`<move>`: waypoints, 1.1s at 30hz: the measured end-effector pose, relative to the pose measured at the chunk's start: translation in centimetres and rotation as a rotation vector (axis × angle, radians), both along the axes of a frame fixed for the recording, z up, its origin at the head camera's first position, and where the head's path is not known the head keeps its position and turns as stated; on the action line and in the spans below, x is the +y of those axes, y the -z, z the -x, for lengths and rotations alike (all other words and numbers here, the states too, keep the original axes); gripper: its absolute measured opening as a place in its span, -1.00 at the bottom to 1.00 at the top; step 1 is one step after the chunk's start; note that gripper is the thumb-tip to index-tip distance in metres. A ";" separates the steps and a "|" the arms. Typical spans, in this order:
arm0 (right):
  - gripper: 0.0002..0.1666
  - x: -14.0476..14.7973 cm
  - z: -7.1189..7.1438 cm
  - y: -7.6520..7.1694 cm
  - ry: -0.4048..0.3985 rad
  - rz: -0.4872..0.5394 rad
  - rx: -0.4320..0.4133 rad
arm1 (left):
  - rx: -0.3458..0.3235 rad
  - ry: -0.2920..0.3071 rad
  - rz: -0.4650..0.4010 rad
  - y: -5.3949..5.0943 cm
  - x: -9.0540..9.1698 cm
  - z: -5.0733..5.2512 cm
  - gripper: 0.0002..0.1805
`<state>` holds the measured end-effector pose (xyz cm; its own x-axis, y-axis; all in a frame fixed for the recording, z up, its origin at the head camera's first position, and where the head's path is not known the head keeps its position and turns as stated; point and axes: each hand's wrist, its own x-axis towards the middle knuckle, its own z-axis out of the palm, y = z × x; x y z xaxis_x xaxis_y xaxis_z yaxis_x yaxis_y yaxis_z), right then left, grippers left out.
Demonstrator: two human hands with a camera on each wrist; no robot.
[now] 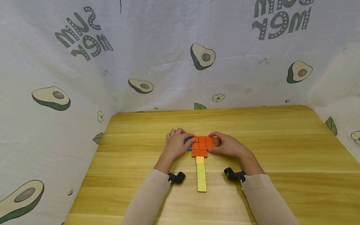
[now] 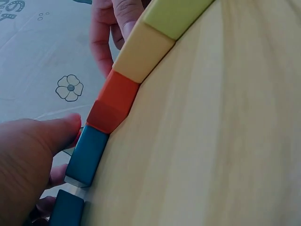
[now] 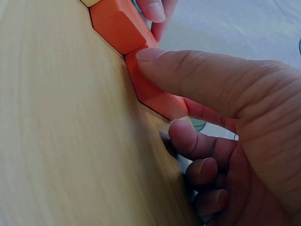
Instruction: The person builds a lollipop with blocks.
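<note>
Small orange blocks (image 1: 202, 146) lie together in a flat patch on the table. At its right side, my right hand (image 1: 229, 145) pinches a longer orange block (image 1: 209, 142), thumb at the near end and index finger at the far end. My left hand (image 1: 175, 143) lies over the patch's left side, thumb and index tips touching the orange blocks there; whether it grips one is hidden. A blue block (image 1: 189, 148) shows partly beneath it, and another blue block (image 2: 68, 209) stands by its fingers. A pale yellow block (image 1: 200, 160) and a long yellow-green block (image 1: 201, 178) run toward me.
The wooden table (image 1: 126, 162) extends around the blocks. A white cloth (image 1: 168, 72) printed with avocados and letters hangs behind it and at both sides. A black wrist camera (image 1: 177, 177) sits at the left wrist, another black camera (image 1: 233, 175) at the right.
</note>
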<state>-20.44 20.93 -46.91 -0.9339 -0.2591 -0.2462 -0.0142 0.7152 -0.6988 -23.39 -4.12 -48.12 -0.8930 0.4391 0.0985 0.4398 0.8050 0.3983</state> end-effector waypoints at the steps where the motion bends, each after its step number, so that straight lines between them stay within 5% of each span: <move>1: -0.24 0.0 0.0 0.0 0.000 0.002 0.001 | 0.011 -0.010 -0.006 0.1 0.1 0.0 -0.59; 14: -0.25 -0.1 -0.1 0.0 0.010 0.006 0.002 | 0.023 -0.022 -0.035 0.4 0.3 0.0 -0.64; 21: -0.24 -0.1 -0.1 0.0 0.011 0.005 -0.002 | -0.095 0.005 -0.121 -0.5 -1.5 0.3 -0.58; 27: -0.23 -0.1 -0.1 0.0 0.005 -0.002 0.001 | -0.190 -0.009 -0.110 -1.1 -3.4 0.6 -0.48; 33: -0.24 0.0 -0.2 0.0 -0.006 0.003 0.014 | -0.223 -0.003 -0.127 -0.9 -3.6 0.7 -0.46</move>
